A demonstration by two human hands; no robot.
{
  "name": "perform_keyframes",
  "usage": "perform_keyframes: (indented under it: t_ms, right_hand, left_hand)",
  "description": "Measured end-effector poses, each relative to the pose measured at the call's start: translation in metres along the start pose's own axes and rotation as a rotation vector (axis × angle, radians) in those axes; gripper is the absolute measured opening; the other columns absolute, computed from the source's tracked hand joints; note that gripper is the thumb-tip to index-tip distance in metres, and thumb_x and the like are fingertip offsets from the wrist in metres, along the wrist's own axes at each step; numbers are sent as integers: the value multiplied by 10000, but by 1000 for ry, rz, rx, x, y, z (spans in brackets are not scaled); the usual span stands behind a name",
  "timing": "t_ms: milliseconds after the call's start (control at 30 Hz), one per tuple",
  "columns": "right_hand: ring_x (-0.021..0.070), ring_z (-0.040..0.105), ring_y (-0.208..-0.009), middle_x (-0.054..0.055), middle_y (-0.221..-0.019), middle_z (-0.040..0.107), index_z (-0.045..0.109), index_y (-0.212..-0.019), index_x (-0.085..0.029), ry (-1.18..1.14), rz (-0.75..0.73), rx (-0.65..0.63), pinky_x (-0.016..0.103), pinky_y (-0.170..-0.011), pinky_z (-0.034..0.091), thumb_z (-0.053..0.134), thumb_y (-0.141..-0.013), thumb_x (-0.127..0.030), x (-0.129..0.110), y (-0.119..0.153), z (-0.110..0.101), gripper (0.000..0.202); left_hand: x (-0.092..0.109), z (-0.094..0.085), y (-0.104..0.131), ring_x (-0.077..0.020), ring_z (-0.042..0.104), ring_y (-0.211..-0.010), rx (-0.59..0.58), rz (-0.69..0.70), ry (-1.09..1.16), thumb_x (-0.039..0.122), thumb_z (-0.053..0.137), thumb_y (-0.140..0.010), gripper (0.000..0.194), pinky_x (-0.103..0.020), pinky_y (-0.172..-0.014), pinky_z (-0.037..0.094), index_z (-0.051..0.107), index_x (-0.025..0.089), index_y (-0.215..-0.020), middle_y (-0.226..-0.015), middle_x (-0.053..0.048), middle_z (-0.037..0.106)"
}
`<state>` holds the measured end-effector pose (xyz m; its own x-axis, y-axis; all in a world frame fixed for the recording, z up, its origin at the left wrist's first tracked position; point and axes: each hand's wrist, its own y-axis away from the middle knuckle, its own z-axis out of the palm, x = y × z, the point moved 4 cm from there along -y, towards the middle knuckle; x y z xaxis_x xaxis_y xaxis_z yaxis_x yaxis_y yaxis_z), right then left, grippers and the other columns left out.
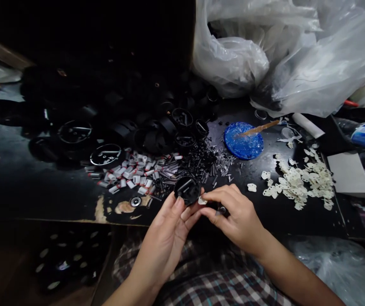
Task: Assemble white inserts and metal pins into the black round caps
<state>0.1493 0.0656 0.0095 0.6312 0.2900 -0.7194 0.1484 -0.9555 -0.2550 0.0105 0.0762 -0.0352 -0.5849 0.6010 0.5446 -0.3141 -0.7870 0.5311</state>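
My left hand (172,229) holds a round black plastic cap (187,190), its hollow side facing up with a straight bar inside. Close by its right edge, my right hand (233,210) pinches a small cream-white flat plate (203,200) between thumb and fingers. A dark, narrow tool-like object (221,210) shows in the right palm; its kind cannot be made out. Past the cap lie grey-and-red small cylinders (131,174) and a heap of dark springs and tiny pins (208,159). More of the cream plates (300,180) are piled to the right.
A blue lid of clear grease (243,144) carries a wooden stick (260,127). Many black round parts (150,138) crowd the back left. Large plastic bags (233,63) stand at the back right. A white box (348,174) sits at the right, a metal ring (135,202) near the front edge.
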Motion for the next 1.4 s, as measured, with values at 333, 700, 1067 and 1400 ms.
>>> perform_keyframes:
  t_ms: [333,700,1067,1400]
  right_hand:
    - [156,611,-810,22,-886,689,614,-922,-199,175,103,86,332,-783,397,583,-916,-162,16,20,-32,48]
    - [168,590,-848,22,-930,662,632,-978,-194,444,226,-15,330,-776,322,553,-907,-103,31,22,-42,140]
    - [205,589,-769,38,-882,645,625,-874,-177,742,129,-270,380,-733,266,510,-930,-189,24,-25,-8,129]
    - [145,559,-759,-9,-818,636,569,-778,-186,237,189,-146,301,-742,327,595,-863,-180,8,-23,-7,89]
  left_hand:
    - [11,9,-17,-251,631,-1084,-14,297,-744,296,743,-769,404,-348,-999,441,653,306,-1162,-1135,-23,698]
    - [31,23,-20,-249,576,-1149,70,573,-885,306,686,-819,427,-330,-1038,390,615,328,-1240,-1246,4,643]
    - [2,-15,-3,-195,687,-880,110,126,-277,299,686,-830,267,-292,-761,585,624,253,-1086,-999,-30,718]
    - [1,-1,-3,-257,669,-1031,14,-48,-13,277,624,-887,140,-439,-886,560,633,235,-1020,-1075,-68,716]
